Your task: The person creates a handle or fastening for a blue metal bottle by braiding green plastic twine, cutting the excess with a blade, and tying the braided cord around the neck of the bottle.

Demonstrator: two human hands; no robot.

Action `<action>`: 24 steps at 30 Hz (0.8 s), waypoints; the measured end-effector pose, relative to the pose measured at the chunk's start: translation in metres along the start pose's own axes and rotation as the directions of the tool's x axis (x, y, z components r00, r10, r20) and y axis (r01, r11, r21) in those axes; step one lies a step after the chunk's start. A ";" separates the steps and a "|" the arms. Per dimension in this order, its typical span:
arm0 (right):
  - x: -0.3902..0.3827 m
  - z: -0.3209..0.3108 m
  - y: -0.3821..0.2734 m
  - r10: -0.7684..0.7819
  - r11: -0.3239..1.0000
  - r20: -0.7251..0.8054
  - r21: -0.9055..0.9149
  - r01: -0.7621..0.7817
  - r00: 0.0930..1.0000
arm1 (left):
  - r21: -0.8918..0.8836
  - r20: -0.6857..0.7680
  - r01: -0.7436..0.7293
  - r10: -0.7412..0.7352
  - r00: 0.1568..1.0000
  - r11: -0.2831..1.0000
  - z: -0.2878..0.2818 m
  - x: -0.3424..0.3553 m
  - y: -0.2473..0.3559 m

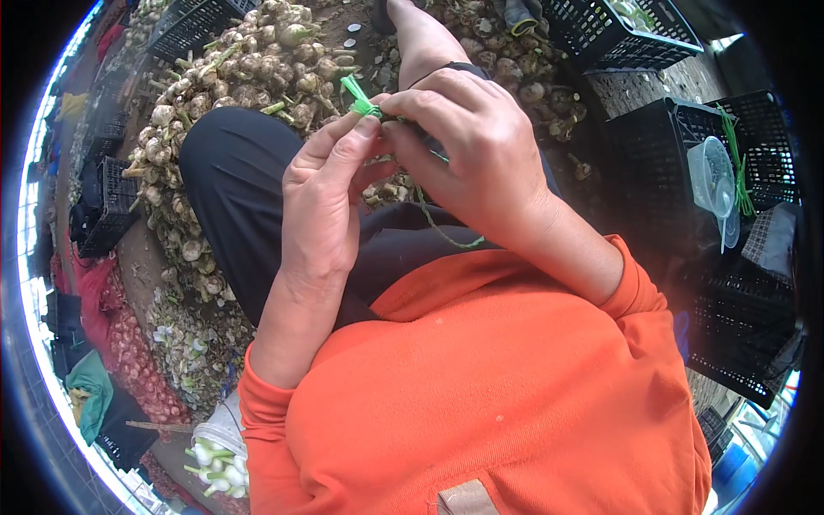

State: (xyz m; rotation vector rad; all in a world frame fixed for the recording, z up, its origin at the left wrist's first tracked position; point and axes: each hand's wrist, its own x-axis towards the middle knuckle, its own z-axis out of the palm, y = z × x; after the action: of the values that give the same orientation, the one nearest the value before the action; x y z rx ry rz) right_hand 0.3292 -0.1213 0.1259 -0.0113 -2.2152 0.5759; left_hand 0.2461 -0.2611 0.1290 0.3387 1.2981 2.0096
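Twine (361,105) pinched by left grip (322,197) and right grip (482,146), green end poking up beyond both.

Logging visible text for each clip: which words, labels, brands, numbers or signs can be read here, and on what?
None can be read.
The green string, orange top and clear plastic cup show no legible lettering; anything near the picture's rim is too small or blurred to tell.

bright green string (364,106), orange top (481,386), black trousers (236,176), earth-stained cream garlic (283,56), black latticed crate (614,51)
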 end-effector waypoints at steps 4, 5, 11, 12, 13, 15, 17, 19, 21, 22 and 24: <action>0.002 -0.007 0.000 0.022 0.999 0.059 0.028 -0.024 0.998 | 0.190 -0.028 -0.026 0.031 0.999 0.982 0.001 -0.003 0.002; 0.003 -0.009 -0.001 0.043 0.997 0.083 0.052 -0.048 0.996 | 0.190 -0.028 -0.025 0.031 0.999 0.982 0.000 -0.003 0.001; 0.004 -0.011 0.000 0.309 0.872 0.199 0.332 -0.361 0.930 | 0.459 0.163 -0.389 0.355 0.921 0.799 -0.004 0.002 -0.006; 0.005 -0.011 -0.001 0.322 0.868 0.182 0.336 -0.366 0.929 | 0.537 0.213 -0.466 0.421 0.882 0.703 -0.003 0.003 -0.005; 0.005 -0.009 -0.001 0.322 0.868 0.183 0.335 -0.366 0.929 | 0.603 0.269 -0.533 0.478 0.836 0.593 -0.003 0.003 -0.005; 0.005 -0.003 0.001 0.048 0.999 0.009 0.010 -0.048 0.999 | 0.611 0.242 -0.502 0.460 0.855 0.612 -0.002 0.003 -0.005; 0.003 0.002 0.003 0.025 1.000 -0.011 -0.011 -0.025 1.000 | 0.618 0.214 -0.470 0.441 0.872 0.630 0.001 0.002 -0.005; 0.000 0.007 0.004 0.028 0.999 -0.041 0.016 -0.028 0.999 | 0.224 -0.013 -0.056 0.060 0.998 0.973 0.006 -0.002 -0.003; -0.001 0.009 0.008 0.013 0.999 -0.069 0.036 -0.011 0.998 | 0.256 -0.082 -0.010 0.032 0.996 0.967 0.007 0.000 -0.001; -0.001 0.011 0.010 0.000 0.999 -0.100 0.051 0.005 0.995 | 0.149 -0.051 0.044 -0.037 0.998 0.988 0.005 0.001 0.000; 0.001 0.015 0.014 -0.046 0.997 -0.160 0.060 0.056 0.986 | 0.013 -0.033 0.151 -0.151 0.988 0.988 0.007 0.002 0.004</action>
State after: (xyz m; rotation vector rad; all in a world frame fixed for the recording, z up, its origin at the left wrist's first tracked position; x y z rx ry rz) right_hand 0.3151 -0.1147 0.1134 0.0322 -2.0366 0.5965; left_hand 0.2466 -0.2556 0.1356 0.2092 1.3198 1.8857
